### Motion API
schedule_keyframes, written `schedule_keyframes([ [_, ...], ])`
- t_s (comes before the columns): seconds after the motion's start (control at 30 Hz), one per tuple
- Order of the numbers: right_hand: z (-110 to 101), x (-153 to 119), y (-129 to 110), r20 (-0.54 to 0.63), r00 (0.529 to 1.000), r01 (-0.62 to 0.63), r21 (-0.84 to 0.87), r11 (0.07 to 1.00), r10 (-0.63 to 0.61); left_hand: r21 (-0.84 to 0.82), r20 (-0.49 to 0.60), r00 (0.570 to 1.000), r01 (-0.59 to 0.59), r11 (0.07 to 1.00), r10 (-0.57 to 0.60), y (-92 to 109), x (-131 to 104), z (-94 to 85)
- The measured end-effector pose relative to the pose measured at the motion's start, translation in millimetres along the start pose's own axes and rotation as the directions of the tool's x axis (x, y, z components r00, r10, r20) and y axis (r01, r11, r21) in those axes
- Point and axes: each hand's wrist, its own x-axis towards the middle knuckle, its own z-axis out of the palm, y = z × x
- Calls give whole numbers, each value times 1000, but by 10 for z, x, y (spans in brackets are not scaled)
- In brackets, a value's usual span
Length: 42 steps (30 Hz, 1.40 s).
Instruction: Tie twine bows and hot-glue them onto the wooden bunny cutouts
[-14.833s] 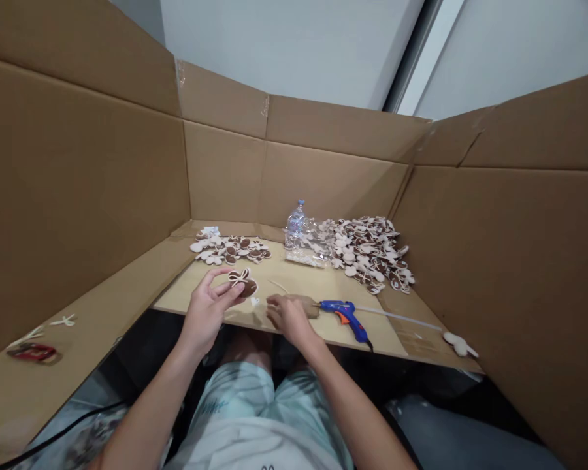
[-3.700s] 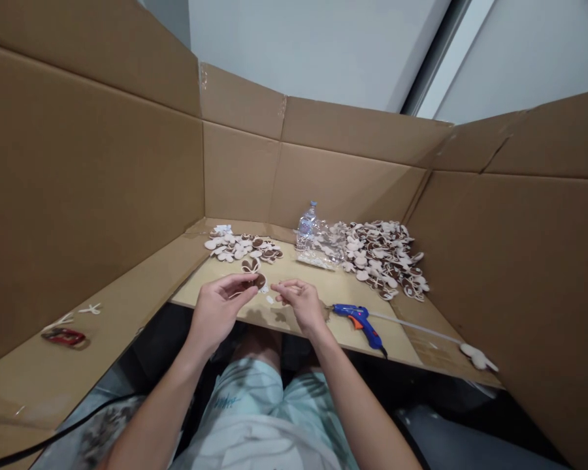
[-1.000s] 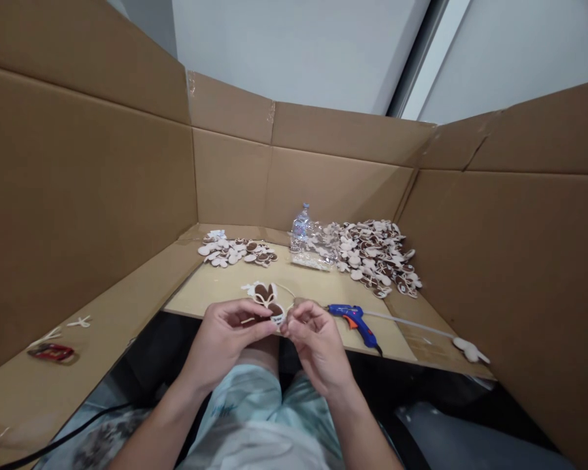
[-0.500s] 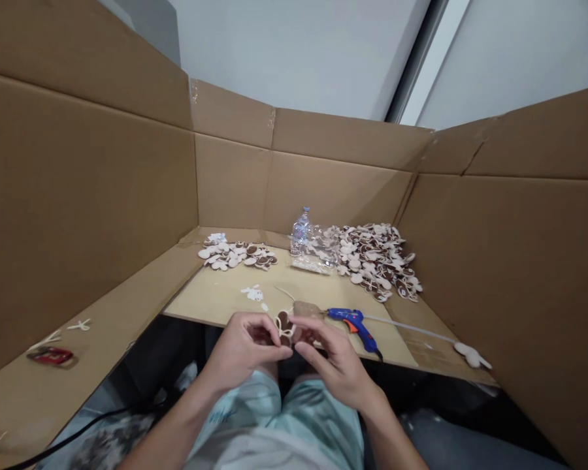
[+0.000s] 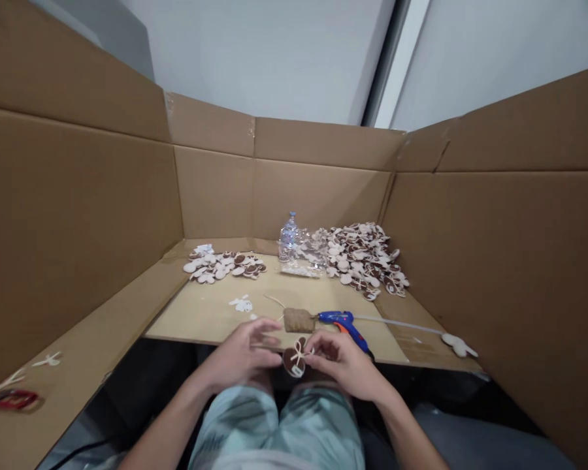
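Observation:
My right hand (image 5: 340,359) pinches a brown bunny-shaped ornament (image 5: 289,358) by its right side, above my lap at the board's front edge. A cream bow (image 5: 298,354) sits across the ornament's middle, and a small white label (image 5: 297,371) is on its lower part. To the left, my left hand (image 5: 247,352) is open, fingers and thumb apart, with the thumb tip close to the ornament's left edge. Just beyond my hands, a blue hot glue gun (image 5: 340,320) lies with its nozzle at a brown block (image 5: 298,320).
White label pieces (image 5: 242,303) lie on the board (image 5: 191,316). Behind are a small ornament pile (image 5: 220,264), a plastic bottle (image 5: 289,235) and a large ornament pile (image 5: 365,254). One white ornament (image 5: 458,344) lies right; a red tool (image 5: 12,399) left. Cardboard walls (image 5: 78,215) surround everything.
My left hand has let go of the ornament and spread its fingers. The ornament now hangs from my right hand, its bow and label facing me. The view has shifted slightly right.

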Motion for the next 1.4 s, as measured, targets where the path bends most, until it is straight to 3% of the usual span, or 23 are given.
schedule_keyframes([
  [0.07,-135,8,52,35,998,-52,-41,998,53,250,-230,969,-37,968,96,-57,278,-222],
  [0.1,-232,10,52,-18,998,-65,-66,996,64,299,-298,948,-19,954,112,-87,438,-344],
  [0.17,-469,2,11,-274,962,-55,-140,989,15,358,-396,909,24,933,128,-147,760,-590],
  [0.23,-711,-23,-38,-490,867,-70,-292,954,-86,415,-481,865,84,906,140,-206,1038,-805],
  [0.27,-811,-39,-43,-526,842,-102,-378,920,-123,440,-501,854,112,891,141,-235,1150,-893],
  [0.33,-931,-66,13,-535,835,-205,-519,830,-128,477,-523,841,155,865,138,-287,1327,-1023],
  [0.47,-861,-58,343,-558,827,-467,-611,639,69,492,-541,833,202,847,116,-346,1555,-1142],
  [0.6,-673,6,673,-564,816,-529,-638,559,129,443,-592,802,247,862,75,-325,1664,-1196],
  [0.73,-608,45,854,-567,815,-539,-665,516,120,350,-662,749,257,901,43,-243,1619,-1230],
  [0.83,-599,57,917,-581,809,-535,-673,511,82,248,-711,703,209,946,31,-154,1504,-1193],
  [0.9,-595,67,921,-598,800,-529,-671,519,43,169,-717,697,131,977,31,-94,1393,-1115],
  [1.1,-611,66,769,-608,789,-439,-661,608,-92,-156,-590,807,-134,979,17,-18,838,-638],
  [1.2,-590,24,640,-605,787,-400,-649,648,-121,-297,-496,869,-173,939,3,-19,489,-347],
  [1.4,-373,-145,262,-560,797,-238,-635,735,-225,-529,-348,937,-219,820,25,102,-10,98],
])
